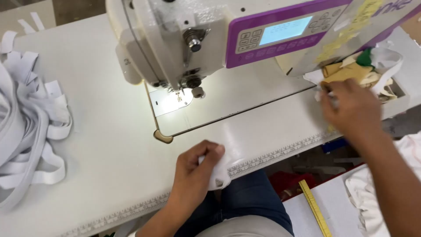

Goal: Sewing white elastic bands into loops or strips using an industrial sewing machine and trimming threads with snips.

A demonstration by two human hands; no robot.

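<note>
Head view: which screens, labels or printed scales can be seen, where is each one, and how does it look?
Screen: on the sewing machine's purple control panel, a pale blue rectangle.
Buttons: left of the screen, small white squares.
Yellow sticker: right of the panel, worn and peeling.
Printed ruler scale: along the table's front edge, dark marks on white.
Yellow measuring tape: below the table, lower right.

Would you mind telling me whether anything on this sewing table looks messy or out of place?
The white elastic bands lie in a loose tangle at the table's left edge, and fabric scraps are heaped beside the sewing machine, where the right hand reaches. Nothing looks damaged.
</note>
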